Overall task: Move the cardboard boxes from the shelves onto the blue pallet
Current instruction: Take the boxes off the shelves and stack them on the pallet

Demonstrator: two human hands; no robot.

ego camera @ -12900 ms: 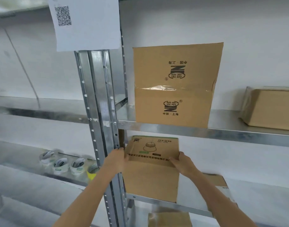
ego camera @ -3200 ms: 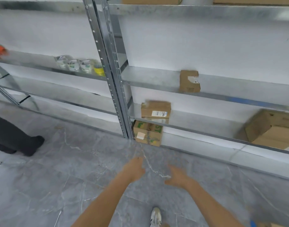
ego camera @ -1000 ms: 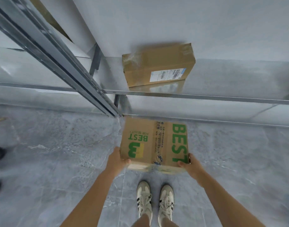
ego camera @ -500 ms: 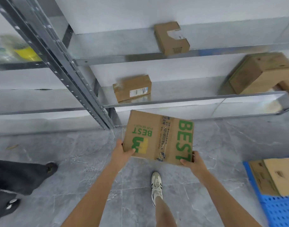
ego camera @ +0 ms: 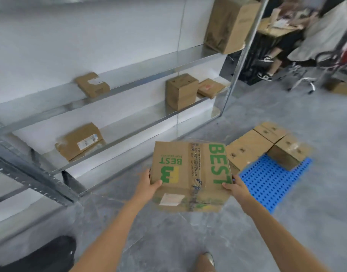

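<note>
I carry a cardboard box (ego camera: 190, 169) printed with green "BEST" lettering, held in the air above the grey floor. My left hand (ego camera: 149, 183) grips its left side and my right hand (ego camera: 234, 186) grips its right side. The blue pallet (ego camera: 270, 179) lies on the floor just right of the box, with several cardboard boxes (ego camera: 265, 146) stacked on its far part. On the metal shelves (ego camera: 129, 87) to the left stand more boxes: a flat one (ego camera: 79, 141) with a white label, a small one (ego camera: 93, 84) above it, and a cube-shaped one (ego camera: 181, 91).
A large box (ego camera: 230, 22) sits high on the shelf's right end. A grey shelf upright (ego camera: 31, 173) crosses the lower left. A seated person's legs (ego camera: 270, 61) and a chair are at the far right. A dark shoe (ego camera: 50, 252) shows at bottom left.
I have turned to the right with the box in both hands, so the blue pallet and its stacked boxes now lie close beside the carried box. The shelves have swung to the left.
</note>
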